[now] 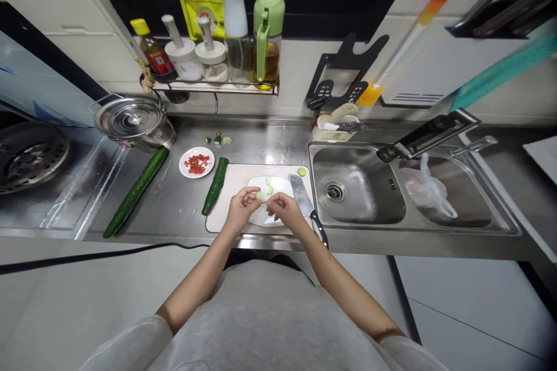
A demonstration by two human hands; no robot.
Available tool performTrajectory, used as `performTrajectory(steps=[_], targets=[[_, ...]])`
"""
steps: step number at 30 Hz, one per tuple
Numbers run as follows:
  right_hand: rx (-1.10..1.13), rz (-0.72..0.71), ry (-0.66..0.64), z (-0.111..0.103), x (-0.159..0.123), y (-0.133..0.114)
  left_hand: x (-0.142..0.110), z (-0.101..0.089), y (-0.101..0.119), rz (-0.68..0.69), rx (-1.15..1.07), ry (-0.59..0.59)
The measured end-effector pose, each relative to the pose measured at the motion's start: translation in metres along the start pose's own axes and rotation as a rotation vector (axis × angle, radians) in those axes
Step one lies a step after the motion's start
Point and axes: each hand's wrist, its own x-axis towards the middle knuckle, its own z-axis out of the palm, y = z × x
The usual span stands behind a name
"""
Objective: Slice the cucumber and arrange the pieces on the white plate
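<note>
Over a white plate point(255, 218), my left hand point(242, 206) pinches a thin pale-green cucumber slice point(260, 195) between thumb and fingers. My right hand point(282, 208) is close beside it, its fingertips pinched together near the slice; what they hold, if anything, is too small to tell. Curved cucumber slices point(269, 185) lie on the plate in front of my fingers. The plate rests on a pale cutting board point(237, 177). On the board's right side lies a kitchen knife point(300, 192) with a black handle, and a cucumber end piece point(301, 172) sits above it. A cut cucumber point(215, 185) lies along the board's left edge.
A whole cucumber point(136, 192) lies farther left, near a lidded steel pot point(134, 122). A small plate of chopped red pieces point(196, 163) and cucumber scraps point(217, 139) are behind the board. The double sink point(361, 185) borders it on the right. Bottles stand on a wall rack point(217, 87).
</note>
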Motion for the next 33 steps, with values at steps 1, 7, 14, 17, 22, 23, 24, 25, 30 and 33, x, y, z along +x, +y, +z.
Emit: performTrajectory(steps=[1,7,14,17,22,23,24,25,30,33], targets=[[-0.003,0.01,0.003,-0.001,0.001,0.003,0.001,-0.001,-0.004,-0.003,0.002,-0.002],[-0.107,-0.018,0.027,-0.005,0.007,0.019,0.004,-0.003,-0.024,0.004,0.026,-0.015],[-0.354,-0.088,0.206,-0.01,0.022,0.039,0.022,-0.003,-0.045,0.044,0.277,-0.029],[-0.519,-0.116,0.263,-0.017,0.038,0.043,0.036,-0.001,-0.05,0.074,0.448,-0.018],[-0.693,-0.105,0.239,-0.025,0.067,0.035,0.059,0.004,-0.046,0.067,0.735,0.0],[-0.724,-0.105,0.234,-0.026,0.072,0.033,0.062,0.005,-0.045,0.061,0.788,0.001],[-0.757,-0.105,0.232,-0.026,0.076,0.031,0.066,0.006,-0.043,0.055,0.838,-0.001],[-0.793,-0.103,0.231,-0.027,0.08,0.03,0.068,0.008,-0.042,0.049,0.883,-0.004],[-0.954,-0.075,0.233,-0.03,0.096,0.029,0.079,0.014,-0.04,0.061,1.046,-0.027],[-1.019,-0.069,0.222,-0.032,0.1,0.031,0.083,0.017,-0.041,0.082,1.103,-0.038]])
